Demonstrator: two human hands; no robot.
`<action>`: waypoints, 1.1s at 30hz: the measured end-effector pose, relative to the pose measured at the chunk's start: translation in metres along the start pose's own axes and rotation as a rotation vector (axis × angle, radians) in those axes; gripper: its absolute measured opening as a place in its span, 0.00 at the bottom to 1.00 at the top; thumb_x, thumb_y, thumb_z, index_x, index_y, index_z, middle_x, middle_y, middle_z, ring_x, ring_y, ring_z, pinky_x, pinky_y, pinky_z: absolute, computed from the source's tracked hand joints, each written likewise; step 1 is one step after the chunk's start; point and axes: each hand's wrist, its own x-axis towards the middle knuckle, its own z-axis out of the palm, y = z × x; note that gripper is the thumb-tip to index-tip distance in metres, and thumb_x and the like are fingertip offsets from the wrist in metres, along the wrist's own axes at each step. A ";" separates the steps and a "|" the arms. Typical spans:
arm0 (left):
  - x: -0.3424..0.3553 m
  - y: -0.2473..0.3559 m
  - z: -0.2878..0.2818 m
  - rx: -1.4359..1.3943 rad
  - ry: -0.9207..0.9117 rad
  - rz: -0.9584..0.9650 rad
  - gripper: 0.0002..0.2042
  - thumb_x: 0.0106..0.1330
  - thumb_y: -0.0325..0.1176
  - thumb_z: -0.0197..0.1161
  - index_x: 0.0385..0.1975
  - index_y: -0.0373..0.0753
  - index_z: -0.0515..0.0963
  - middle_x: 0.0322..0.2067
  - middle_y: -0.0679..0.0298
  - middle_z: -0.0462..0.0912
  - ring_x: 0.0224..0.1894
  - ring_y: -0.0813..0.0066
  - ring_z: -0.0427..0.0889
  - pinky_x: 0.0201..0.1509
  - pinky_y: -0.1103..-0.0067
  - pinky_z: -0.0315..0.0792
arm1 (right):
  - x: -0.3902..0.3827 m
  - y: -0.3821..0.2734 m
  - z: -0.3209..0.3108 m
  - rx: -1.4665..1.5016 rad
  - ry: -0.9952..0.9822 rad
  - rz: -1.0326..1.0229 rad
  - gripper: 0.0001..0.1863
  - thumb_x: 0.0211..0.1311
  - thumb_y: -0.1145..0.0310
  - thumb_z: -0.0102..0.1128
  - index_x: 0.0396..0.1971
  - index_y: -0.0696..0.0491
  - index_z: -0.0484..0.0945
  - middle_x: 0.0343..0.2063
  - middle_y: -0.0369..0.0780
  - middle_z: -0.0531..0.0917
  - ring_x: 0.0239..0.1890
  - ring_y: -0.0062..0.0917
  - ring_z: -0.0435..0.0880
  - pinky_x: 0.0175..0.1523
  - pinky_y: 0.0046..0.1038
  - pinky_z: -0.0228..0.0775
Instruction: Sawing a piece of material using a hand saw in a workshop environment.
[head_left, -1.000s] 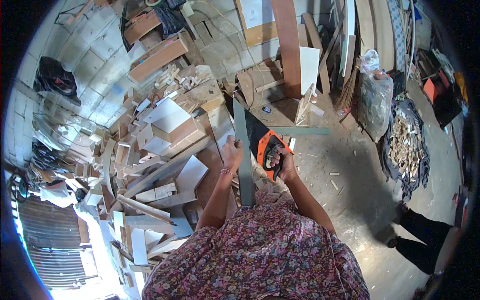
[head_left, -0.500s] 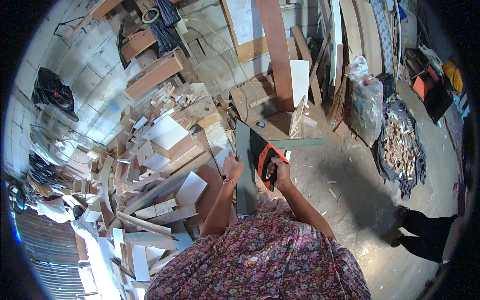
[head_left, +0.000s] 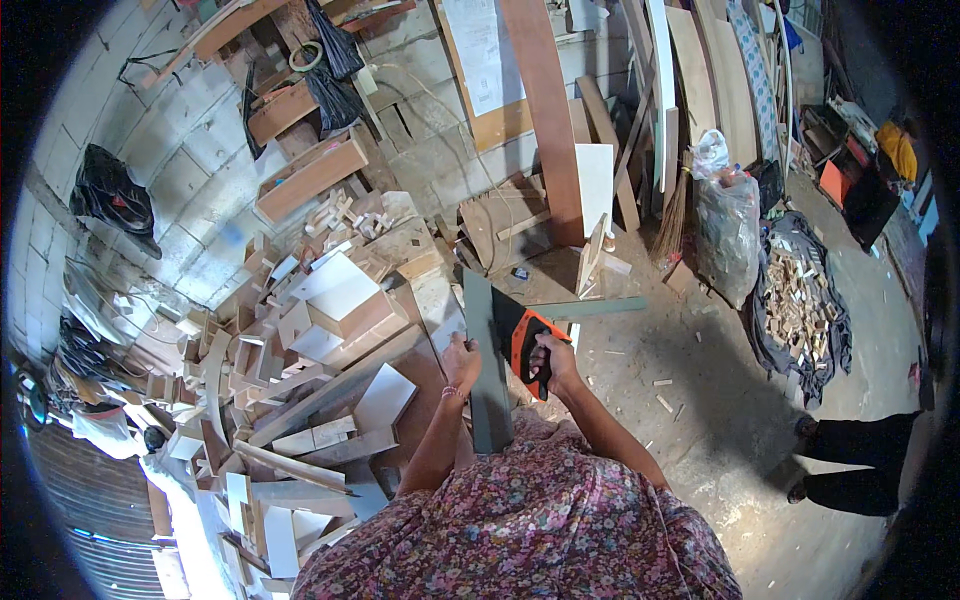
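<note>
My right hand [head_left: 556,362] is wrapped round the orange and black handle of a handsaw [head_left: 519,346]. Its dark blade [head_left: 507,313] lies against the right edge of a long grey-green board [head_left: 489,390], which points away from me. The teeth and the cut, if any, are too small to make out. My left hand [head_left: 461,362], a bracelet at its wrist, grips the board's left edge with curled fingers, opposite the saw handle.
Wood offcuts [head_left: 345,310] are heaped at my left. Ahead, a green strip [head_left: 590,308] lies on the floor beside leaning planks [head_left: 545,120]. To the right are a filled plastic bag [head_left: 727,235], a dark cloth of wood scraps [head_left: 800,300] and another person's dark-clothed legs [head_left: 855,465].
The whole view has shifted a little, so things sit lower in it. Slightly less of the blade shows beyond the saw handle. Both hands keep their holds.
</note>
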 end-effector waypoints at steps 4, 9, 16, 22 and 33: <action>-0.007 -0.031 -0.007 -0.004 0.039 -0.080 0.11 0.54 0.36 0.52 0.31 0.34 0.68 0.27 0.46 0.76 0.33 0.48 0.75 0.37 0.62 0.66 | -0.007 0.009 0.028 -0.155 -0.099 0.059 0.13 0.49 0.63 0.54 0.13 0.46 0.60 0.11 0.29 0.61 0.12 0.17 0.60 0.19 0.21 0.54; -0.010 -0.029 -0.009 -0.038 0.054 -0.105 0.11 0.54 0.36 0.52 0.29 0.33 0.68 0.27 0.46 0.75 0.36 0.47 0.74 0.39 0.62 0.65 | -0.013 0.006 0.036 -0.199 -0.037 -0.012 0.11 0.50 0.66 0.53 0.14 0.46 0.62 0.11 0.28 0.62 0.12 0.16 0.61 0.18 0.22 0.55; -0.006 -0.010 -0.005 -0.009 -0.011 -0.045 0.12 0.54 0.36 0.51 0.31 0.33 0.69 0.28 0.45 0.75 0.36 0.47 0.74 0.39 0.62 0.65 | -0.014 -0.004 0.027 -0.168 -0.071 -0.017 0.10 0.51 0.65 0.53 0.16 0.46 0.63 0.10 0.28 0.62 0.12 0.16 0.61 0.19 0.22 0.56; -0.013 -0.032 -0.004 -0.031 0.084 -0.106 0.12 0.54 0.36 0.51 0.31 0.33 0.69 0.28 0.45 0.75 0.35 0.48 0.74 0.40 0.63 0.66 | -0.012 0.004 0.038 -0.225 -0.063 -0.022 0.10 0.50 0.67 0.54 0.16 0.46 0.64 0.10 0.28 0.62 0.11 0.15 0.60 0.17 0.21 0.54; -0.014 -0.053 0.002 -0.114 0.043 -0.059 0.12 0.55 0.37 0.52 0.29 0.33 0.69 0.30 0.47 0.75 0.35 0.48 0.73 0.38 0.63 0.66 | -0.020 0.009 0.053 -0.259 -0.020 -0.112 0.05 0.49 0.70 0.54 0.20 0.51 0.68 0.10 0.29 0.65 0.09 0.14 0.62 0.14 0.20 0.54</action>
